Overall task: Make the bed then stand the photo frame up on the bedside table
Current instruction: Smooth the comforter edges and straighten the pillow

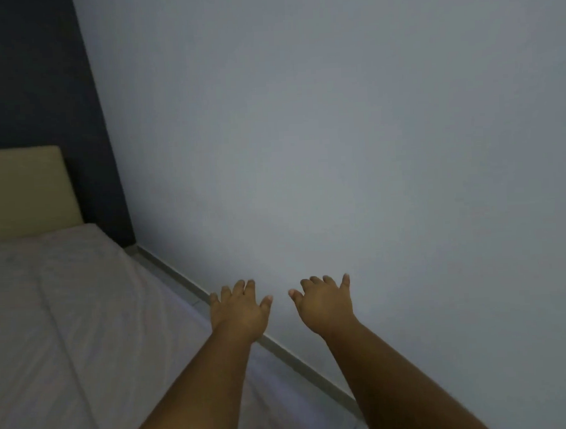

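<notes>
Both of your hands are empty: your left hand (239, 310) and right hand (324, 305) are stretched out ahead of you with the fingers spread and only loosely bent, holding nothing. They hang side by side and a little apart, the left over the skirting board (302, 357) at the far edge of the bed (67, 324), the right in front of the pale wall (337, 146). Whether the fingertips touch that wall cannot be told from this view. The bed lies at your left, its light cover fairly flat with a few soft creases, running up to the beige headboard (24, 191) under the dark wall panel (32, 80). No pillow shows, and neither the photo frame nor the bedside table is in view, so you cannot say where they stand. Judging from this, the bed-making is probably unfinished along the wall side. The main risk is that you are looking at the wall and not at the cover: reach down now and you may grab a loose fold, drag it sideways and leave the cover skewed. The gap between bed and wall looks narrow, so a hasty tuck could scrape your knuckles. The light is dim too, and creases may pass unnoticed. When you turn for the frame, go slowly, since a blind sweep of the arm could knock it over.
</notes>
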